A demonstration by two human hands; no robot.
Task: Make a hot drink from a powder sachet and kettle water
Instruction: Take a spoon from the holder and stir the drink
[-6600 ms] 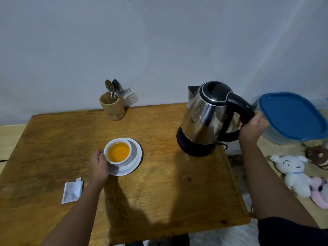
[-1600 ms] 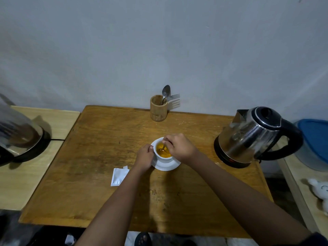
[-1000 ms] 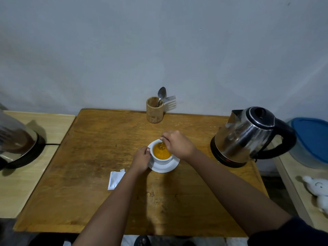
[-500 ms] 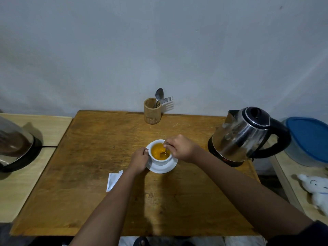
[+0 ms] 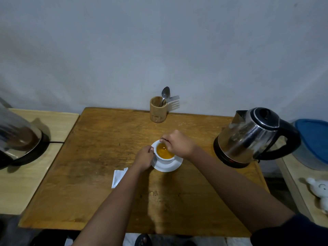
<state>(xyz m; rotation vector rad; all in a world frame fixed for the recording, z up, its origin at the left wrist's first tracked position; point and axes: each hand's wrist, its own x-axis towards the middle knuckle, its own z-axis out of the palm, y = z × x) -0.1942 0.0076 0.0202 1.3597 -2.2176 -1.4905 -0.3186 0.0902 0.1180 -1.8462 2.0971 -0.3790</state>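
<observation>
While both hands (image 5: 143, 159) grip the cup (image 5: 164, 157) and a hidden stirrer: worn wooden table (image 5: 99, 157) against a bare grey wall (image 5: 159, 50).

The cup (image 5: 165, 155) sits on its saucer (image 5: 168, 166) mid-desk (image 5: 99, 157); kettle (image 5: 252, 137) right, sachet (image 5: 118, 177) near-left, utensil holder (image 5: 158, 110) far.

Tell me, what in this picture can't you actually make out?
- Spoon in the cup, head view: the right hand covers it; only its fingers pinched over the drink show.
- Cup handle: hidden behind the left hand.
- Sachet: partly under the left forearm; any print is too small to read.
- Steel appliance at left: cut off by the frame edge.
- Water level in the kettle: lid shut.
</observation>
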